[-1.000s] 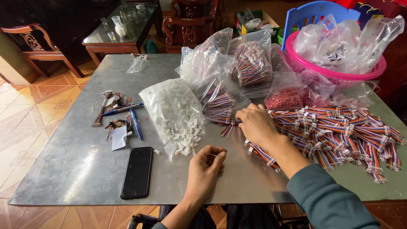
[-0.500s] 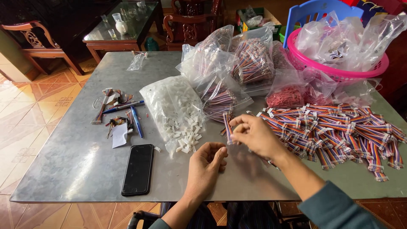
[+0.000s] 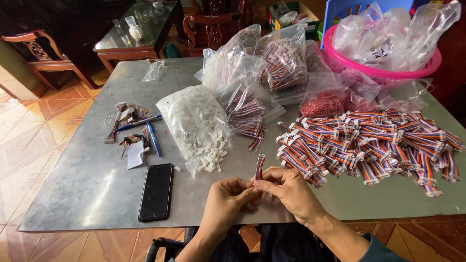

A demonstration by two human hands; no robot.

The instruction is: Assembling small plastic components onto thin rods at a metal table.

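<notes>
Head view: left hand point(image 3: 227, 200) and right hand point(image 3: 287, 188) both pinched short rainbow ribbon cable point(image 3: 259, 167) upright above bench point(image 3: 87, 184), grip closed on cable.

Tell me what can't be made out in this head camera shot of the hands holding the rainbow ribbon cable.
- Lower end of the short rainbow ribbon cable: covered by the fingertips of the left hand and right hand.
- Whether a white plastic connector is held between the fingers: hidden.
- Pink plastic basket: cut off by the top edge.
- Small items beside the blue pen: too small to identify.
</notes>
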